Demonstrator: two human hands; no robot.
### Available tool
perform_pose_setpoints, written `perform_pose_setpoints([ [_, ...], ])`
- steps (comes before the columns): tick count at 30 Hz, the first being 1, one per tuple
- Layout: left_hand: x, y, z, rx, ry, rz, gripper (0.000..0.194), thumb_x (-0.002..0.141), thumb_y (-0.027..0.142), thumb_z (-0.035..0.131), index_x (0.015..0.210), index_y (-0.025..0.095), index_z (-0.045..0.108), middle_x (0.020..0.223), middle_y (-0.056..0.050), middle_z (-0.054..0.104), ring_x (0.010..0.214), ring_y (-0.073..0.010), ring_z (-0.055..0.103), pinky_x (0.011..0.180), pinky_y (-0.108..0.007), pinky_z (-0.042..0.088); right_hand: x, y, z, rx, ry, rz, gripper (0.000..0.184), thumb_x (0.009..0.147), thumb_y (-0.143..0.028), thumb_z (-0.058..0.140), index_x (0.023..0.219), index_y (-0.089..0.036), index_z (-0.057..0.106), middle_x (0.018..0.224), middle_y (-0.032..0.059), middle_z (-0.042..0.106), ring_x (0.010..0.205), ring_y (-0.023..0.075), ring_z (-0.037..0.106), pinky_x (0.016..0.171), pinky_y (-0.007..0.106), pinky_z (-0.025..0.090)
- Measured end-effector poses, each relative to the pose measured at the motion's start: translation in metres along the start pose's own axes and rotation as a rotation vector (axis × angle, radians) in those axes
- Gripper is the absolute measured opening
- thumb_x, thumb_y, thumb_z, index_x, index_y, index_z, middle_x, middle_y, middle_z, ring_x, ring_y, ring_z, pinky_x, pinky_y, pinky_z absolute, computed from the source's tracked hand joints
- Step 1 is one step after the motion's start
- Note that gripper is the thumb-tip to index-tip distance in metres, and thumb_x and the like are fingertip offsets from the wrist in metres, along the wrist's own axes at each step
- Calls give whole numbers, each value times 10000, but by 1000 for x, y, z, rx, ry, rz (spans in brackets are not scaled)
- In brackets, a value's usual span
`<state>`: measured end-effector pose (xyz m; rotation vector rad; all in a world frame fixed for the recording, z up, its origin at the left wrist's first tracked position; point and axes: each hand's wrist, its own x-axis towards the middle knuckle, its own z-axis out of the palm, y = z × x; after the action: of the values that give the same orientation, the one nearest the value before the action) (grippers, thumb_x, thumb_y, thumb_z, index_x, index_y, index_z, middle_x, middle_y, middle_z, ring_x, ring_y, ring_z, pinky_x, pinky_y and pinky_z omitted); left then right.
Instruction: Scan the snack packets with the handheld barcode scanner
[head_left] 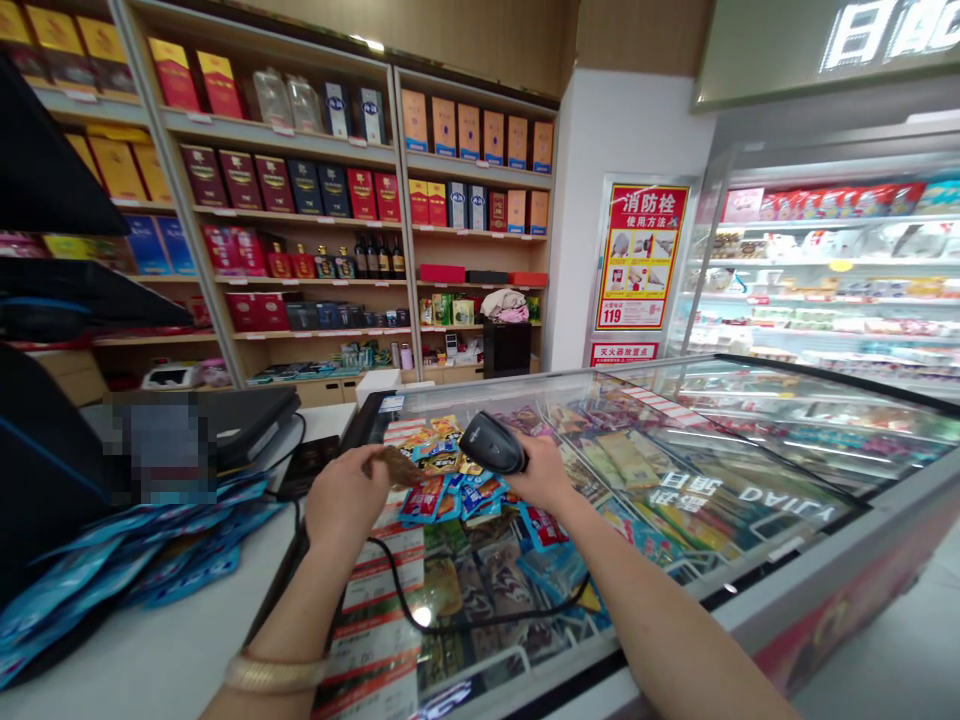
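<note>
My left hand (346,500) is closed on the edge of a small brownish packet (401,468), pinched between the fingers. In my right hand (544,475) is a black barcode scanner (491,442), its head pointing left towards that packet. Below both hands, small snack packets (474,495) in blue, red and yellow lie in a loose pile on the freezer's glass lid (480,560). One red and blue packet (546,527) lies under my right wrist. The scanner's black cable (480,627) loops across the glass between my forearms.
On the white counter (217,640) at left, a heap of blue packets (150,550) lies beside a black device (251,420) and dark screens. Shelves of boxed bottles (300,185) stand behind. A lit refrigerated display (840,260) is at back right.
</note>
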<state>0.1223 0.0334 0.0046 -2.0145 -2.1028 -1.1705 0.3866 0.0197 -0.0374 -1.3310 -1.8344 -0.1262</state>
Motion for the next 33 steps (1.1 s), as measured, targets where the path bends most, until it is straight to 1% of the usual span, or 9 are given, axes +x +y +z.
perform_pose_setpoints([
  [2,6,-6,3,-247,109,-142,267,776,228,551,944,185,754,867,-85,748,893,-276,687,833,-375,536,0,1,1,0,10,1,198,699,-312,597,837,-202,686,770,61,733,765,238,695,691,272,411],
  [5,14,-11,9,-828,180,-445,169,733,122,568,833,157,698,737,-26,701,772,-203,683,787,-339,570,0,1,2,17,10,1,202,696,-299,586,843,-204,686,769,59,730,770,234,695,684,265,410],
  [8,20,-10,11,-1333,144,-731,193,715,-1,552,804,147,637,779,-22,696,731,-140,674,732,-267,586,0,1,1,46,20,-4,221,696,-291,575,864,-202,688,776,61,729,783,234,697,689,262,413],
  [10,21,-8,12,-1461,71,-830,242,717,-53,524,813,148,620,813,-38,702,737,-128,673,708,-240,589,0,1,0,54,28,-5,219,703,-296,574,864,-200,688,773,60,728,777,234,695,688,263,410],
  [12,20,-6,14,-1505,6,-846,251,725,-73,503,796,146,602,830,-56,704,758,-135,679,715,-253,600,0,0,1,51,24,-10,200,704,-302,584,841,-199,687,769,59,725,760,229,688,684,266,403],
  [15,16,-3,19,-1552,-28,-783,247,726,-88,494,764,142,576,847,-68,710,794,-160,696,760,-326,616,-1,-4,1,44,-4,-29,167,692,-298,613,805,-201,689,765,53,725,726,217,670,674,270,387],
  [18,11,0,25,-1596,-58,-738,291,731,-96,479,843,140,607,887,-77,721,817,-178,706,766,-367,622,-2,-11,2,39,-43,-47,173,682,-313,660,814,-207,697,768,42,730,720,210,658,677,271,375],
  [25,4,6,36,-1692,-130,-687,506,725,-95,474,1114,181,645,1032,-94,726,895,-190,708,803,-375,617,-6,-28,4,7,-173,-81,157,727,-302,665,860,-225,699,803,15,742,761,192,664,706,267,352],
  [33,2,12,33,-1739,-130,-700,498,753,-99,451,1113,179,653,987,-87,727,814,-162,709,743,-316,621,-6,-31,5,-66,-236,-34,177,738,-343,661,871,-232,693,847,17,753,817,212,679,729,277,360],
])
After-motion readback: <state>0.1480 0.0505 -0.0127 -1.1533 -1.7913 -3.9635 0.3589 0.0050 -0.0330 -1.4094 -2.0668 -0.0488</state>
